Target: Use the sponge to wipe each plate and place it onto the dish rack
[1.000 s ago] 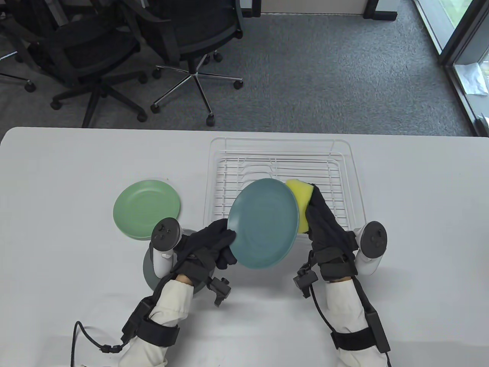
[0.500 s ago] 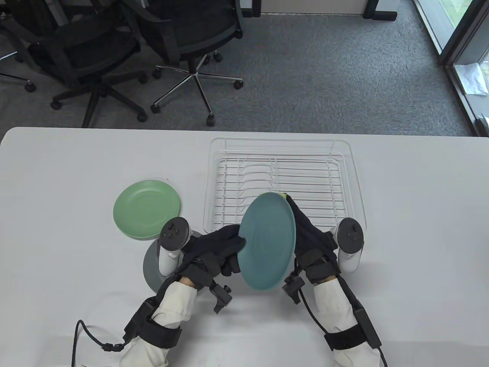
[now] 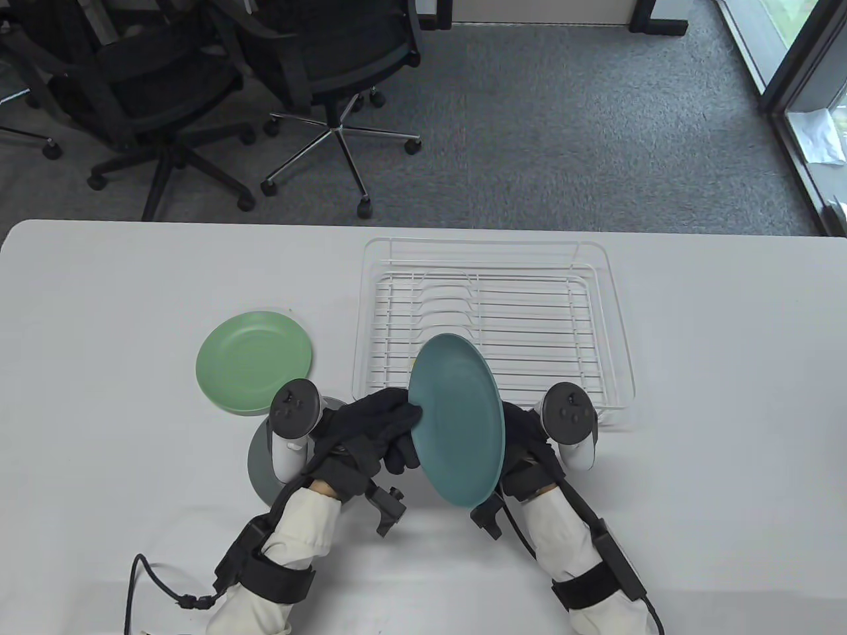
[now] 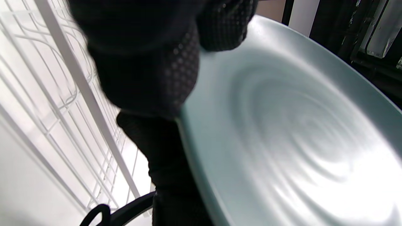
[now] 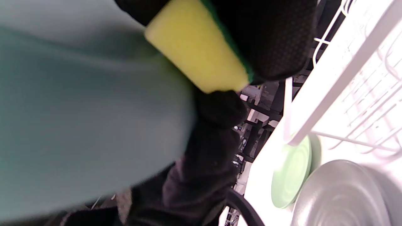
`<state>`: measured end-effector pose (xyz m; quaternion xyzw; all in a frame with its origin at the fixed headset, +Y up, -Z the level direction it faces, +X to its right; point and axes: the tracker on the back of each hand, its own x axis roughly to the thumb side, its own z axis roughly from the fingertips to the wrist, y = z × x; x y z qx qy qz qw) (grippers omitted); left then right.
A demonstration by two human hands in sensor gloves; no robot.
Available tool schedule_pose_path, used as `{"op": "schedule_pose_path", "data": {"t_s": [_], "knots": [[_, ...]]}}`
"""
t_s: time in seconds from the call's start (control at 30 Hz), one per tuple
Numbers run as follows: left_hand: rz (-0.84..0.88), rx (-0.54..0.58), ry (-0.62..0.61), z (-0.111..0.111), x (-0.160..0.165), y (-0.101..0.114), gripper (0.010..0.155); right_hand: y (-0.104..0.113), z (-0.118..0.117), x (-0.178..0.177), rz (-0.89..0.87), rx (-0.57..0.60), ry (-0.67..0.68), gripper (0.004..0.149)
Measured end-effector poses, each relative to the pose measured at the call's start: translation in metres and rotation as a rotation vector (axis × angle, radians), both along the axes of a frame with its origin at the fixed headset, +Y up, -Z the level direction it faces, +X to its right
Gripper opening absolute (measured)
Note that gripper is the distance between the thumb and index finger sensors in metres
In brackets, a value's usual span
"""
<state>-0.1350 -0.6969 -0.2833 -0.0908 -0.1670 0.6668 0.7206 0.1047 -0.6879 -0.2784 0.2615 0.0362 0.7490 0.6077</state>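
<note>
My left hand (image 3: 380, 423) grips the left rim of a teal plate (image 3: 456, 420) and holds it steeply tilted above the table, in front of the dish rack (image 3: 496, 317). The left wrist view has my thumb and fingers (image 4: 150, 62) pinching that plate (image 4: 282, 141) at its edge. My right hand (image 3: 523, 440) is mostly hidden behind the plate. In the right wrist view, this hand (image 5: 270, 37) holds a yellow sponge (image 5: 198, 47) with a green backing, pressed against the teal plate's (image 5: 78, 110) far side. The white wire rack holds no plates.
A light green plate (image 3: 255, 360) lies flat on the table left of the rack. A grey plate (image 3: 261, 463) lies nearer me, partly under my left tracker. Both show in the right wrist view, green plate (image 5: 290, 175) and grey plate (image 5: 339, 194). Office chairs stand beyond the table.
My right hand slid the sponge from the plate's far right rim down behind the plate, towards me. The plate has turned more upright and edge-on. The left hand kept its grip.
</note>
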Motion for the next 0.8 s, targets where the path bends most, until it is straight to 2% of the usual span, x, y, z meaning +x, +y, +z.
{"op": "schedule_pose_path", "data": {"t_s": [0.17, 0.5, 0.63, 0.8], "knots": [[0.055, -0.011, 0.106, 0.001, -0.006, -0.001, 0.04, 0.003, 0.003, -0.005, 0.037, 0.021, 0.011, 0.063], [0.119, -0.013, 0.249, -0.004, -0.026, -0.007, 0.041, -0.004, 0.0, -0.009, -0.059, -0.126, 0.149, 0.064], [0.117, 0.002, 0.301, -0.005, -0.036, -0.007, 0.041, 0.012, 0.006, -0.004, -0.029, -0.135, 0.2, 0.068], [0.09, -0.003, 0.333, -0.007, -0.042, -0.011, 0.042, 0.041, 0.018, 0.01, 0.036, -0.043, 0.108, 0.071]]}}
